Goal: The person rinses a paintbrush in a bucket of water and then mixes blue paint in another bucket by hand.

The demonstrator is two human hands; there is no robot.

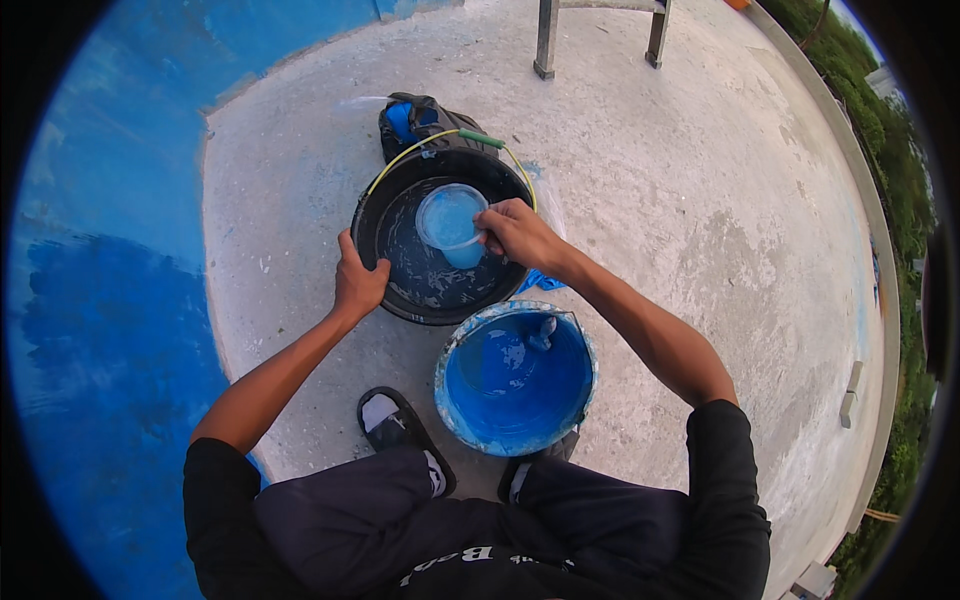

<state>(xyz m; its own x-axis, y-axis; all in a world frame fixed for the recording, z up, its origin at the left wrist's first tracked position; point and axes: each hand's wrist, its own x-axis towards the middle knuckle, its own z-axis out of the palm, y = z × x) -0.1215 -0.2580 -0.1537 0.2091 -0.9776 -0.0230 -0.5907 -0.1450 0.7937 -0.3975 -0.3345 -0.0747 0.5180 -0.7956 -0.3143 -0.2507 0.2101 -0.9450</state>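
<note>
Left hand (358, 284): thumb set well apart from the fingers in a clasp, fingers pointing up and away from the body.
Left wrist (343, 319): nearly straight, in line with the arm.
Left forearm (284, 375): bare, slanting up and inward from the lower left.
Right hand (520, 233): fingers curled, thumb and forefinger closed in a pinch, knuckles up, reaching a little farther forward than the other.
Right forearm (642, 322): bare, slanting up and leftward across the front.
Elbows: both bent, set wide of the trunk.
Legs: knees spread, left thigh (350, 500) and right thigh (605, 510) angled outward.
</note>
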